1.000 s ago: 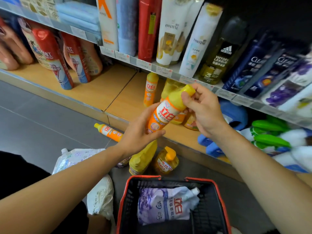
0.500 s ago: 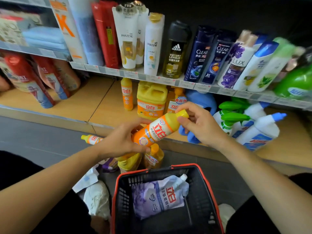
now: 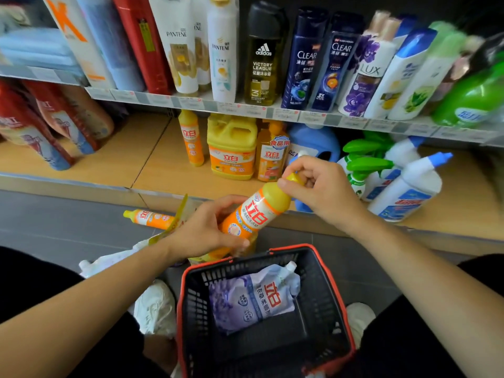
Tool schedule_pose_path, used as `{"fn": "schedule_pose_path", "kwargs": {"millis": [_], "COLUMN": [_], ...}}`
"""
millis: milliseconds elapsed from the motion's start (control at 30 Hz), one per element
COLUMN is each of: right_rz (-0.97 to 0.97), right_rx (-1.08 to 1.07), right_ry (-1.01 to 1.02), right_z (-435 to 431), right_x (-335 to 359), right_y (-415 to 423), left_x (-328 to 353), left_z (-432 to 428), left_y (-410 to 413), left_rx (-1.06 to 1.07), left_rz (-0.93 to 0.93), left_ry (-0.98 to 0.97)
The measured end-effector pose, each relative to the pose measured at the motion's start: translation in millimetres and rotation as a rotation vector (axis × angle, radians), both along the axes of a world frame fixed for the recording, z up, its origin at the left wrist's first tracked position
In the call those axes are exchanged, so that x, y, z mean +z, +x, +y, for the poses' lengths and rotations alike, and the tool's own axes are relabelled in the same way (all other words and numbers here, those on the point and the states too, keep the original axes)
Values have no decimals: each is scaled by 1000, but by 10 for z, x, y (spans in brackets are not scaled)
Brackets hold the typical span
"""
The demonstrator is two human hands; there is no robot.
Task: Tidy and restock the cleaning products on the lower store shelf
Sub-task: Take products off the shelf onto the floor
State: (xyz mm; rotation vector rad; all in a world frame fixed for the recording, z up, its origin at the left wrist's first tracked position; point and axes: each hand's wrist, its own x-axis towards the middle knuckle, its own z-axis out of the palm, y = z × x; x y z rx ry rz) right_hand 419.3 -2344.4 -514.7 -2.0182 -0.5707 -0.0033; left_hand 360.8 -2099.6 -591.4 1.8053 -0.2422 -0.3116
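Note:
An orange detergent bottle (image 3: pixel 256 214) with a yellow top is tilted in front of the lower shelf (image 3: pixel 163 170). My left hand (image 3: pixel 207 227) grips its base. My right hand (image 3: pixel 319 184) curls round its yellow cap. On the lower shelf stand a slim orange bottle (image 3: pixel 191 140), a yellow jug (image 3: pixel 231 148) and an orange pump bottle (image 3: pixel 270 156), with a blue jug (image 3: pixel 313 140) behind my right hand and white spray bottles (image 3: pixel 406 181) at the right.
A black basket with a red rim (image 3: pixel 272 251) sits below my hands, holding a purple refill pouch (image 3: pixel 253 298). One orange bottle (image 3: pixel 150 218) lies on the grey floor, next to a white pouch (image 3: pixel 109 261). Shampoo bottles (image 3: pixel 300 58) fill the upper shelf.
The view swung right and pulled back. The held bottle came lower, towards the basket, and my right hand closed over its cap.

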Motion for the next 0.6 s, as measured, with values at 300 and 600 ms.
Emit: {"fn": "schedule_pose_path", "kwargs": {"millis": [300, 600], "right_rz": [124, 142], "right_rx": [-270, 186], "right_ry": [45, 40], "right_z": [81, -53], "right_x": [-114, 83], "right_y": [141, 130], "left_x": [-141, 11], "left_z": [-148, -141], "left_y": [-97, -99], "left_rx": [177, 25], "left_rz": [-270, 211], "left_ry": [222, -277]}}
